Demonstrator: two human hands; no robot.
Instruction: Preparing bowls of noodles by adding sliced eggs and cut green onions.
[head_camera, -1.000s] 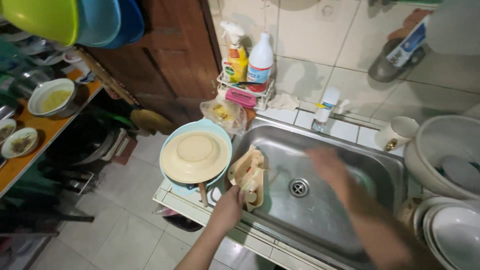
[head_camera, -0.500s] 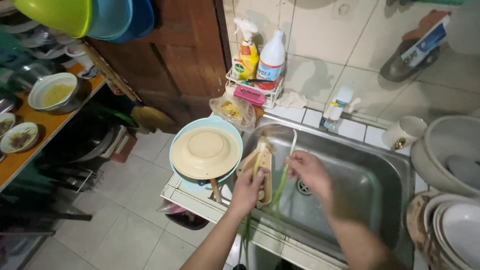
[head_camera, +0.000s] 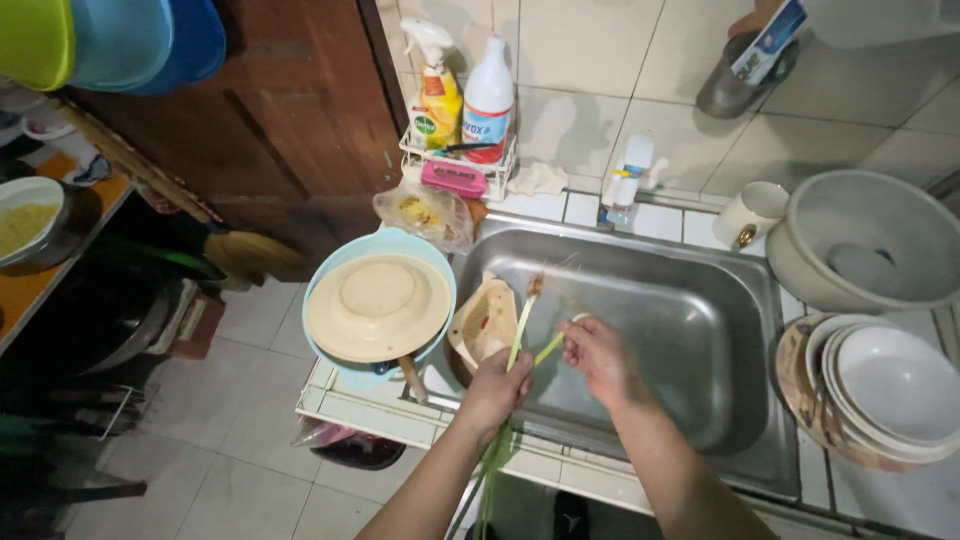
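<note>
While our left hand (head_camera: 497, 385) grips the lemongrass stalks (head_camera: 520, 330) over the sink (head_camera: 700, 300), our right hand's (head_camera: 597, 358) fingers pinch a leaf. At nine o'clock sits a cream plate (head_camera: 378, 305).

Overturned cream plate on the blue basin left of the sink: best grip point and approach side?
Take the cream plate at its near-left rim, coming from the floor side. It lies upside down, so the rim overhangs the blue basin, and the left hand with its green stalks crowds the sink side.
</note>
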